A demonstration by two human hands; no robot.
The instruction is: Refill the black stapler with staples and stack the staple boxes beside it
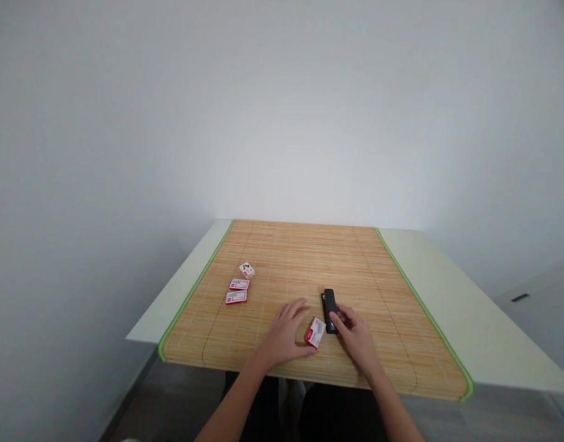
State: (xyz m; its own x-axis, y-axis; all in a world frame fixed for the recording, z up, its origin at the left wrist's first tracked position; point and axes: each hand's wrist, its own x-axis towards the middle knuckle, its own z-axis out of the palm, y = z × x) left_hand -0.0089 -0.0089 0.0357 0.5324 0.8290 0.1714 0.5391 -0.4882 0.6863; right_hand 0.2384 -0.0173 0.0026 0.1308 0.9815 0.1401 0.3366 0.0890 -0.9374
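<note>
On the bamboo mat, my right hand (355,337) grips a black stapler (331,312) from its right side, thumb on top. The stapler lies lengthwise, pointing away from me. Just left of it is a small red-and-white box (315,333), set at a slant. My left hand (287,331) curves around the left side of this box with fingers and thumb apart; whether the thumb touches its near corner I cannot tell. Farther left lie two similar flat red-and-white boxes, the nearer box (236,297) and the farther box (240,284), with a white box with a dark picture (247,270) behind them.
The bamboo mat (304,252) with green edging covers the middle of a white table (451,294). A pale wall (300,123) rises behind the table, and another wall stands at the left. My legs are under the near edge.
</note>
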